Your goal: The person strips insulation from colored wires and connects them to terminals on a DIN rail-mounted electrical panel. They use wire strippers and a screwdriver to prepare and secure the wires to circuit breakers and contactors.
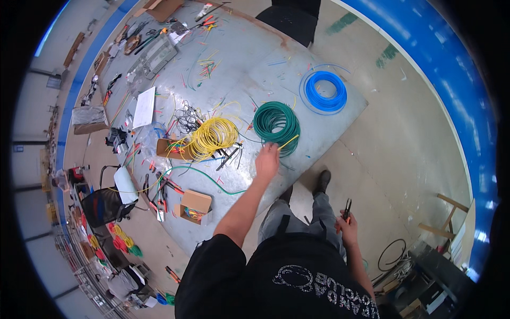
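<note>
My left hand [267, 161] reaches over the table, its fingers closed on a short piece of yellow wire [289, 142]. Just beyond the fingertips lies a coil of green wire [277, 122], partly covered by the yellow piece. My right hand [348, 229] hangs off the table's edge by my leg and grips pliers [347, 210] with dark jaws and orange handles, jaws pointing away from me. To the left of the green coil sits a coil of yellow wire [214, 137]. A blue wire coil [326, 91] rests near the far right corner.
The metal table [249, 69] carries scattered wire offcuts. On its left are a cardboard box [194, 206], a white sheet [144, 107] and several hand tools [161, 199]. A black chair [289, 21] stands at the far edge. Black equipment [435, 271] is on the floor at lower right.
</note>
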Demonstrator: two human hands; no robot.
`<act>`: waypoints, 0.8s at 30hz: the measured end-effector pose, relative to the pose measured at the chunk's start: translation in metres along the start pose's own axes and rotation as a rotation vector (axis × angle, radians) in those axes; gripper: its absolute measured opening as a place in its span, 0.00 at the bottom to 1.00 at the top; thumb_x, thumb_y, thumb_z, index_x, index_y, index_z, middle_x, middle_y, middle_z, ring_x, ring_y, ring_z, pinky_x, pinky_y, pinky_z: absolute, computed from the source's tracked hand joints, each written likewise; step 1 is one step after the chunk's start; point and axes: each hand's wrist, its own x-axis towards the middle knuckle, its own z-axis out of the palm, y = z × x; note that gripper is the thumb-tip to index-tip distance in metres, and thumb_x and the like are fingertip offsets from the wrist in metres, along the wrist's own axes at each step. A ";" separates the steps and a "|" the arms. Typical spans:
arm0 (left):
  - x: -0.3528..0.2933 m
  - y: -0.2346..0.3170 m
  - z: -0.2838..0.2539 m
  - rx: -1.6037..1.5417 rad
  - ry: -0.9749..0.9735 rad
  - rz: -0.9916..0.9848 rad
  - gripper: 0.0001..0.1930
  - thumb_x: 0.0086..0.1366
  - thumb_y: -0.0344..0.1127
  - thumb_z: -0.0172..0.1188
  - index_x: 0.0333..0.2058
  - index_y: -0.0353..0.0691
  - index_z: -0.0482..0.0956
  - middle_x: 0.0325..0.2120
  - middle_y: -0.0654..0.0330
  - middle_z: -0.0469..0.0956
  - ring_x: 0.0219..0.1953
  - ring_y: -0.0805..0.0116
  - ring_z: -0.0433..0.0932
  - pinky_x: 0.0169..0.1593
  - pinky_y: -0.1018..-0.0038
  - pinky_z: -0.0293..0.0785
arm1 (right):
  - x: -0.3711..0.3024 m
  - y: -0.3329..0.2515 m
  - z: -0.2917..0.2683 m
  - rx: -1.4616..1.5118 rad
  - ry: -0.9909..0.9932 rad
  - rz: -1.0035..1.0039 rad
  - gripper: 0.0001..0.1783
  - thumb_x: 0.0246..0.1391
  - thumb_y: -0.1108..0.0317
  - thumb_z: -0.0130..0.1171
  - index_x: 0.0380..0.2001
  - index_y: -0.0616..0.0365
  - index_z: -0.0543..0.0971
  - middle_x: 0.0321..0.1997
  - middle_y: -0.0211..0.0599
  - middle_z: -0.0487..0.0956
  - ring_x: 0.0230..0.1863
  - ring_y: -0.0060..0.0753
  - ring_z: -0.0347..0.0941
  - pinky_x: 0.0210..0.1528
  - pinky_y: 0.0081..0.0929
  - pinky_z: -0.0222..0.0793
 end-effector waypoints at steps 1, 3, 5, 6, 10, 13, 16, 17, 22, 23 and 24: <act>0.019 -0.001 -0.009 0.100 0.075 0.100 0.14 0.69 0.41 0.55 0.45 0.40 0.80 0.38 0.52 0.82 0.36 0.46 0.82 0.41 0.49 0.76 | 0.013 -0.010 -0.002 -0.018 -0.023 -0.039 0.21 0.58 0.69 0.61 0.53 0.65 0.72 0.31 0.32 0.75 0.27 0.26 0.74 0.26 0.24 0.70; 0.037 -0.018 -0.020 0.376 0.118 0.272 0.14 0.67 0.40 0.57 0.46 0.39 0.80 0.38 0.53 0.82 0.38 0.47 0.82 0.42 0.51 0.77 | 0.042 -0.038 -0.004 -0.063 -0.093 -0.117 0.21 0.58 0.70 0.61 0.53 0.65 0.73 0.31 0.32 0.74 0.28 0.25 0.75 0.27 0.24 0.70; 0.036 -0.036 -0.019 0.452 -0.161 0.171 0.14 0.65 0.39 0.57 0.46 0.39 0.80 0.37 0.53 0.83 0.39 0.47 0.82 0.42 0.52 0.78 | 0.069 -0.070 -0.008 -0.056 -0.162 -0.175 0.20 0.57 0.70 0.63 0.51 0.63 0.74 0.31 0.30 0.74 0.27 0.23 0.73 0.28 0.23 0.70; 0.023 -0.046 -0.010 0.366 -0.455 -0.025 0.14 0.65 0.38 0.57 0.46 0.39 0.81 0.36 0.53 0.83 0.40 0.48 0.82 0.43 0.52 0.79 | 0.080 -0.083 -0.008 -0.053 -0.198 -0.193 0.19 0.57 0.70 0.64 0.50 0.63 0.75 0.31 0.29 0.74 0.27 0.22 0.73 0.28 0.22 0.69; -0.001 0.007 -0.006 -0.621 -0.978 -0.421 0.12 0.73 0.41 0.52 0.41 0.40 0.78 0.27 0.61 0.78 0.31 0.61 0.79 0.38 0.61 0.79 | 0.125 -0.128 -0.002 -0.015 -0.300 -0.168 0.19 0.58 0.71 0.62 0.51 0.64 0.74 0.31 0.30 0.74 0.28 0.25 0.73 0.32 0.24 0.71; -0.006 0.121 -0.064 -1.547 -0.867 -0.933 0.12 0.77 0.43 0.48 0.39 0.42 0.74 0.24 0.68 0.68 0.23 0.71 0.69 0.35 0.69 0.76 | 0.166 -0.142 0.029 0.028 -0.459 -0.123 0.19 0.59 0.70 0.63 0.52 0.62 0.75 0.31 0.30 0.75 0.27 0.24 0.73 0.30 0.24 0.70; -0.019 0.159 -0.093 -1.710 -0.742 -0.954 0.12 0.77 0.43 0.49 0.40 0.41 0.73 0.25 0.66 0.69 0.23 0.71 0.69 0.34 0.70 0.75 | 0.166 -0.169 0.086 0.120 -0.655 -0.034 0.22 0.58 0.68 0.64 0.54 0.62 0.75 0.31 0.29 0.77 0.29 0.24 0.75 0.31 0.23 0.71; -0.024 0.163 -0.097 -1.750 -0.697 -0.953 0.12 0.77 0.43 0.49 0.40 0.40 0.73 0.25 0.66 0.69 0.23 0.71 0.69 0.34 0.70 0.74 | 0.158 -0.184 0.100 0.167 -0.718 -0.005 0.22 0.58 0.69 0.65 0.54 0.62 0.75 0.31 0.29 0.77 0.29 0.24 0.75 0.31 0.23 0.71; -0.044 0.174 -0.131 -1.556 -0.435 -0.957 0.14 0.77 0.43 0.49 0.42 0.38 0.76 0.23 0.64 0.73 0.22 0.71 0.71 0.29 0.74 0.69 | 0.140 -0.208 0.144 0.078 -0.897 -0.044 0.19 0.58 0.72 0.65 0.51 0.62 0.75 0.33 0.30 0.77 0.29 0.25 0.75 0.32 0.25 0.72; -0.050 0.171 -0.135 -1.499 -0.395 -0.956 0.14 0.77 0.43 0.49 0.42 0.37 0.77 0.22 0.64 0.73 0.21 0.71 0.71 0.29 0.74 0.69 | 0.140 -0.208 0.151 0.012 -0.907 -0.085 0.19 0.57 0.73 0.65 0.51 0.63 0.74 0.33 0.31 0.77 0.29 0.25 0.75 0.32 0.25 0.72; -0.058 0.169 -0.139 -1.447 -0.347 -0.962 0.14 0.77 0.42 0.49 0.42 0.37 0.77 0.21 0.64 0.73 0.21 0.71 0.71 0.28 0.74 0.68 | 0.126 -0.215 0.158 -0.008 -0.938 -0.075 0.19 0.57 0.74 0.66 0.50 0.63 0.74 0.33 0.31 0.77 0.28 0.25 0.75 0.31 0.25 0.72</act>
